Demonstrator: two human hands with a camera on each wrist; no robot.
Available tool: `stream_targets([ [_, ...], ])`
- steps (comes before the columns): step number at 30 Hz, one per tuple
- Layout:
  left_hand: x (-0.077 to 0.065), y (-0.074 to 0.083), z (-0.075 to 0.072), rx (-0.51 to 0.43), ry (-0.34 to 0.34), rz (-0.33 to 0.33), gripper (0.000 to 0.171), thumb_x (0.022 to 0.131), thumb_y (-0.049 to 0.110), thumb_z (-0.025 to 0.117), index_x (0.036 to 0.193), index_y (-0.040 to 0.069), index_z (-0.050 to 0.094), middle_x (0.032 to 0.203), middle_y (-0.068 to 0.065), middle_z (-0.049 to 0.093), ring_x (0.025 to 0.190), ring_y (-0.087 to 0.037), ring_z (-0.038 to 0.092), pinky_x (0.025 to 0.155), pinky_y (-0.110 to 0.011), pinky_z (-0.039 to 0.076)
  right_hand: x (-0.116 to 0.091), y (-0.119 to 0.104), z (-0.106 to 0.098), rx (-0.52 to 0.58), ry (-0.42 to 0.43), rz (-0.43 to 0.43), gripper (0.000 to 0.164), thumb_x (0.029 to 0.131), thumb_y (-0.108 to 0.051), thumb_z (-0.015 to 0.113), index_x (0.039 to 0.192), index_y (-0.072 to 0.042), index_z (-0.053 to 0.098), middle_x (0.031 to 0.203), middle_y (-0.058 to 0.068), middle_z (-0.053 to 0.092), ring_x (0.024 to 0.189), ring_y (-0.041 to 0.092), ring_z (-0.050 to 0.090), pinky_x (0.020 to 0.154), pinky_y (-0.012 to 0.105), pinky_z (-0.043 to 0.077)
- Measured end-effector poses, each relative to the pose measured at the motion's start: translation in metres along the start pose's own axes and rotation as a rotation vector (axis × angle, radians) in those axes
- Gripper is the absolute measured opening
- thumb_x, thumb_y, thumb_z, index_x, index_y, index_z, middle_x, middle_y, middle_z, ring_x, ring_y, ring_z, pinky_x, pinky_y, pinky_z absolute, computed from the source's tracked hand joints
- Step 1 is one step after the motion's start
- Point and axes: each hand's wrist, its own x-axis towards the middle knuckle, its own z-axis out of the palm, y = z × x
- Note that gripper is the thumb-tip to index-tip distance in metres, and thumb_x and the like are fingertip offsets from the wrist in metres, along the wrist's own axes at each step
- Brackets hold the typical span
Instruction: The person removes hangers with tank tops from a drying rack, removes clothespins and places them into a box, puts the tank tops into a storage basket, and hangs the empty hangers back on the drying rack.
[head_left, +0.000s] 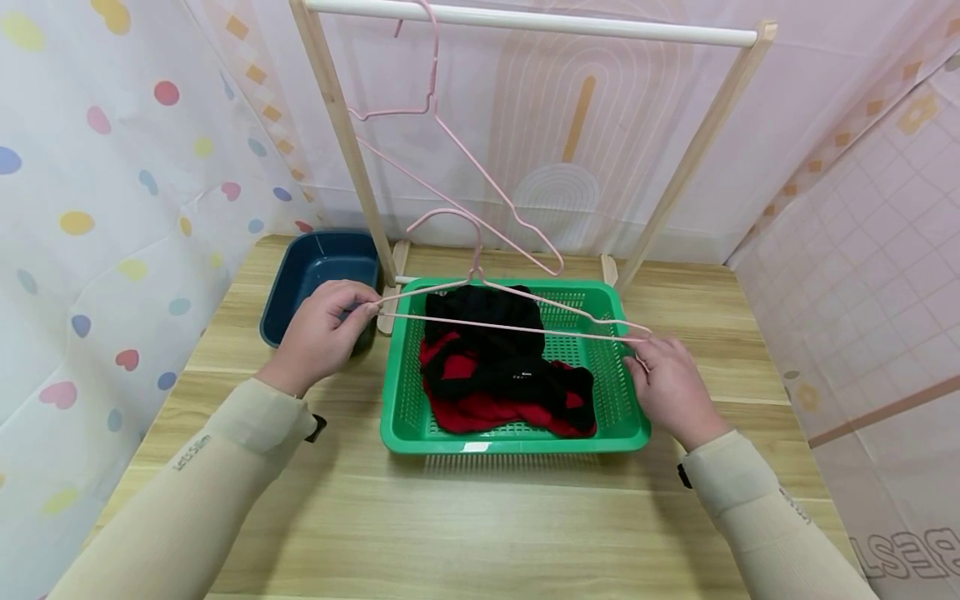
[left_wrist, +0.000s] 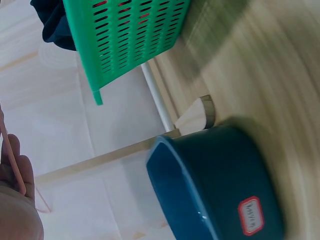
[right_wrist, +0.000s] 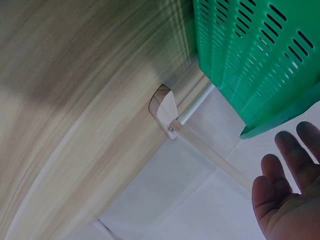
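A pink clothes hanger (head_left: 517, 327) is held level above the green basket (head_left: 517, 446), its hook pointing away toward the rack. My left hand (head_left: 322, 329) pinches its left corner between thumb and forefinger. At the opposite corner, my right hand (head_left: 670, 385) grips the hanger's end; the right wrist view shows the other fingers (right_wrist: 295, 155) of that hand loosely spread, with the grip itself out of sight. Black and red folded clothing (head_left: 510, 392) lies in the basket beneath the hanger.
Behind the basket stands a wooden rack with a white rail (head_left: 570, 21). A second pink hanger (head_left: 495, 179) hangs from its left part. A dark blue basin (head_left: 281, 292) sits left of the basket on the wooden table (head_left: 487, 525). Patterned curtains enclose the table.
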Motion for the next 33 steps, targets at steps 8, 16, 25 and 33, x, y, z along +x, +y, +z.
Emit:
stream_targets([
  [8, 0.014, 0.008, -0.002, -0.005, -0.012, 0.037, 0.013, 0.105, 0.006, 0.063, 0.099, 0.007, 0.074, 0.111, -0.012, 0.074, 0.116, -0.030, 0.058, 0.103, -0.051, 0.044, -0.002, -0.002, -0.001, 0.062, -0.105, 0.105, 0.043, 0.106, -0.012, 0.061, 0.146, 0.001, 0.057, 0.159, 0.026, 0.048, 0.143, 0.051, 0.043, 0.119, 0.066, 0.033],
  [16, 0.029, 0.014, -0.004, -0.009, -0.028, 0.068, 0.013, 0.105, 0.007, 0.063, 0.097, 0.006, 0.074, 0.109, -0.011, 0.073, 0.108, -0.025, 0.057, 0.096, -0.045, 0.044, -0.005, -0.005, 0.002, 0.048, -0.260, 0.138, 0.064, 0.108, -0.021, 0.060, 0.162, 0.002, 0.034, 0.169, 0.027, 0.031, 0.151, 0.050, 0.030, 0.124, 0.067, 0.024],
  [25, 0.049, 0.023, -0.008, -0.016, -0.026, 0.074, 0.016, 0.106, 0.010, 0.061, 0.098, 0.007, 0.075, 0.104, -0.009, 0.071, 0.104, -0.023, 0.054, 0.089, -0.040, 0.041, -0.008, -0.008, 0.008, 0.058, -0.301, 0.177, 0.067, 0.109, -0.023, 0.057, 0.163, 0.005, 0.028, 0.171, 0.028, 0.022, 0.152, 0.057, 0.024, 0.123, 0.069, 0.022],
  [33, 0.071, 0.030, -0.012, -0.035, -0.029, 0.038, 0.018, 0.108, 0.013, 0.059, 0.103, 0.005, 0.074, 0.103, -0.009, 0.066, 0.102, -0.020, 0.049, 0.088, -0.040, 0.039, -0.010, -0.005, 0.012, 0.073, -0.304, 0.195, 0.069, 0.109, -0.026, 0.057, 0.165, 0.002, 0.027, 0.174, 0.025, 0.017, 0.153, 0.055, 0.021, 0.123, 0.070, 0.024],
])
